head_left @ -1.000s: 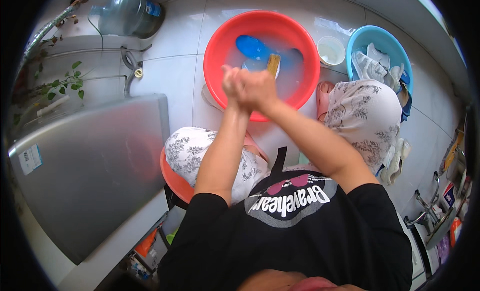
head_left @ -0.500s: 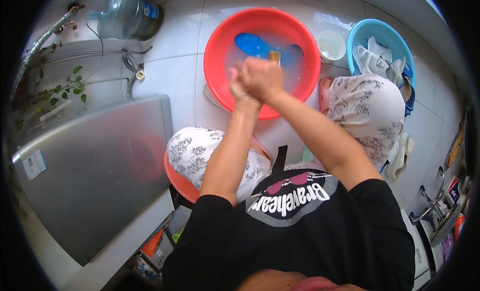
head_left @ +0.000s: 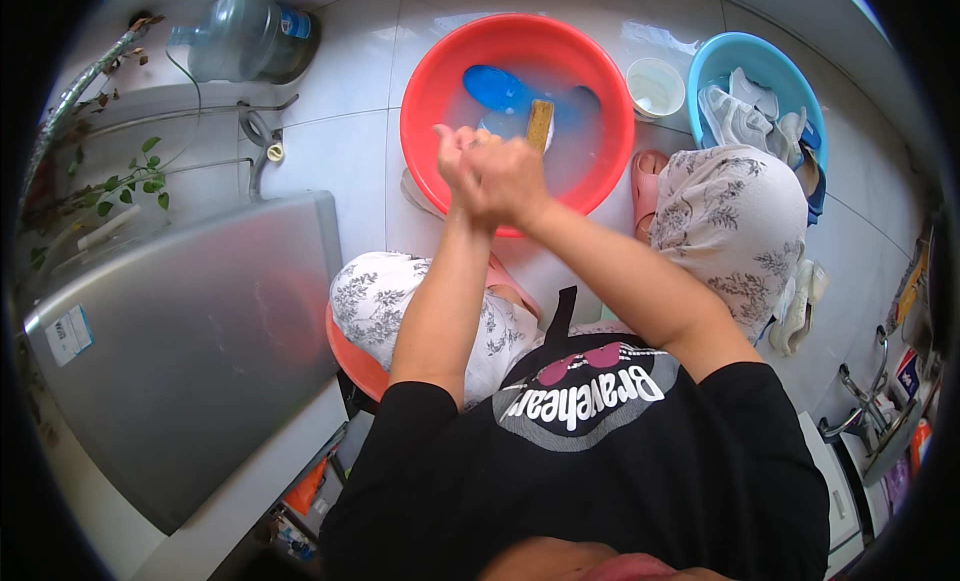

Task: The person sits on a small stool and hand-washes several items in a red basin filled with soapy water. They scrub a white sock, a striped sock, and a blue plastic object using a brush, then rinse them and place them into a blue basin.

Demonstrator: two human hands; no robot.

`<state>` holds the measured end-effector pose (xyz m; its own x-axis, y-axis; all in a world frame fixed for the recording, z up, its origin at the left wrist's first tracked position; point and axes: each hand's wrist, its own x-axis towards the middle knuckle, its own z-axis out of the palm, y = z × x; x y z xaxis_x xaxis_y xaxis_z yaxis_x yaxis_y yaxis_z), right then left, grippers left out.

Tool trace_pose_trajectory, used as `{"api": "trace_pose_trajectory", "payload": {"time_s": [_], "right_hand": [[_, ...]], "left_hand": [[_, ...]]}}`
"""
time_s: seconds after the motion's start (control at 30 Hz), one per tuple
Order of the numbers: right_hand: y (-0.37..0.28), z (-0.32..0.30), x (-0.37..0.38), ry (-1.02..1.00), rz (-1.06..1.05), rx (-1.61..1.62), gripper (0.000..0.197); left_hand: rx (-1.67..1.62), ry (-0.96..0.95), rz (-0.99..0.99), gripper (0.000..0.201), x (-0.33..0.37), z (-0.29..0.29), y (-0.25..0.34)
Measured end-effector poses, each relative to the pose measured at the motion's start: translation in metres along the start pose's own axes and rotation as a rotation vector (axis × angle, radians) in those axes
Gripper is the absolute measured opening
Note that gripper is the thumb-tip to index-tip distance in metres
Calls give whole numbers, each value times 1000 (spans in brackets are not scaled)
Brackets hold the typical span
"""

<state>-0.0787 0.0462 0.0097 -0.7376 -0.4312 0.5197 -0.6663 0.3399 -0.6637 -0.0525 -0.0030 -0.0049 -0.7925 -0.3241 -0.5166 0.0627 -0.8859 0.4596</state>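
My left hand (head_left: 462, 173) and my right hand (head_left: 512, 181) are pressed together over the near rim of a red basin (head_left: 418, 146). Both are closed, the right one folded across the left palm; whatever may lie between them is hidden. Cloudy water fills the basin. In it, a bright blue sole-shaped piece (head_left: 494, 85) shows toward the far side. A brush with a wooden back (head_left: 541, 124) lies just beyond my right hand, over something pale that is mostly submerged.
A white tub (head_left: 655, 87) stands right of the basin, beside a light blue basin (head_left: 704, 69) holding several shoes (head_left: 735, 119). More pale shoes (head_left: 797, 311) lie near my right knee. A grey appliance (head_left: 190, 351) fills the left, with a large water bottle (head_left: 235, 41) beyond it.
My clasped hands have shifted left and a little toward me, still together. More of the brush's wooden back shows now.
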Motion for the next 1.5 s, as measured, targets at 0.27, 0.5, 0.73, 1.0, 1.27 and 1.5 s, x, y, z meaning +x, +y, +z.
{"api": "trace_pose_trajectory", "payload": {"time_s": [0.27,0.5,0.73,1.0,1.27,1.5], "right_hand": [[-34,-18,-4,-110,-106,135,32],[16,4,3,-69,230,1,36],[30,-3,17,-67,465,45,35],[-8,2,-4,-1,208,323,32],[72,-3,24,248,1233,1289,52],[59,-18,40,123,1275,1291,45]], "left_hand": [[-145,-616,18,53,39,-51,36],[57,-225,64,47,8,-46,2],[72,319,-86,53,-3,16,5],[-4,-386,6,55,22,-59,34],[75,19,218,55,-4,16,49],[632,112,336,30,0,6,32]]}}
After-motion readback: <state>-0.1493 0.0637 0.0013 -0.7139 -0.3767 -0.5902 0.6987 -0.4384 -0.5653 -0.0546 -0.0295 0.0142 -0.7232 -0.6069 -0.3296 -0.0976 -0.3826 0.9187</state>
